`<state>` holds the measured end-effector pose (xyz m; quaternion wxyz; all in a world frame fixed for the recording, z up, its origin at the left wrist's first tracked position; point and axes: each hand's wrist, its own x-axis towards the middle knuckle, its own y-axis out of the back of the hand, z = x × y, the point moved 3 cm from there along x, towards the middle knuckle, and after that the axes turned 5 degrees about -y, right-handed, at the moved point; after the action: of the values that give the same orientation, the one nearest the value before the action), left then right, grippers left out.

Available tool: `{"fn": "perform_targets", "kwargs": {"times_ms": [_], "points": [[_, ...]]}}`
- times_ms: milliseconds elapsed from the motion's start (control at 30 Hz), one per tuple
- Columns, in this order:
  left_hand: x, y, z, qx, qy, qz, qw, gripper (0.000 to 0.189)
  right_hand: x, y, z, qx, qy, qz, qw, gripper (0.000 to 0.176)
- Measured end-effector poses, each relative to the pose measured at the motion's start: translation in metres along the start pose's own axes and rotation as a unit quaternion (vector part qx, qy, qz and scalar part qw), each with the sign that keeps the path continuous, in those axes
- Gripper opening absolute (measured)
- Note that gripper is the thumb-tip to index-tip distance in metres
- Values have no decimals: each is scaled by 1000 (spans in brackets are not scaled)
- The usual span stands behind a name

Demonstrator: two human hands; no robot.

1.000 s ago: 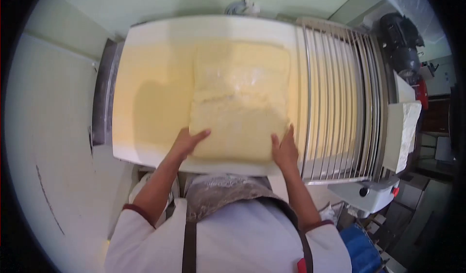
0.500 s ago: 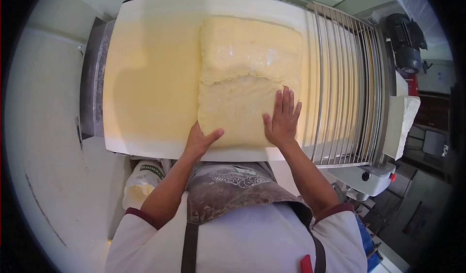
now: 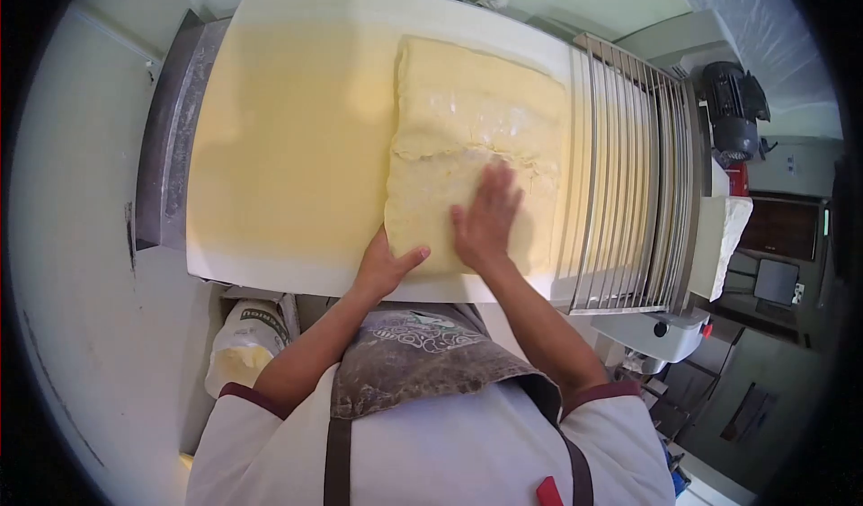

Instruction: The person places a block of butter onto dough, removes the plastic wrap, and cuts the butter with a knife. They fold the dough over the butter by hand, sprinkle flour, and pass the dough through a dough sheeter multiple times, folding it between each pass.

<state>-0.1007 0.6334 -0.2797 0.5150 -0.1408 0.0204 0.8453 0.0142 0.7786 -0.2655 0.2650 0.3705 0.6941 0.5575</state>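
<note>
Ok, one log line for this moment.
pale-yellow rectangular dough slab: seam across middle | left hand: at near-left corner | right hand: spread, blurred, over near half

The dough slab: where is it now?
In the head view, the dough slab lies on the pale surface, left of the metal grid, beneath the right hand.

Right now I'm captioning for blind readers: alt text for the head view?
A person's blurred right hand is open over a seamed slab of pale dough; the left hand is at its near-left corner. The slab lies on a dough-sheeter belt, left of a metal bar guard.
</note>
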Motion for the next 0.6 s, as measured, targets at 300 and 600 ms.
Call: {"fn": "perform_targets", "kwargs": {"times_ms": [300, 600], "points": [[-10, 11, -21, -104, 79, -33, 991, 52, 8, 0, -39, -36, 26, -26, 999, 82], [-33, 20, -41, -162, 181, -6, 970, 29, 8, -10, -87, -38, 91, -78, 992, 80]]}}
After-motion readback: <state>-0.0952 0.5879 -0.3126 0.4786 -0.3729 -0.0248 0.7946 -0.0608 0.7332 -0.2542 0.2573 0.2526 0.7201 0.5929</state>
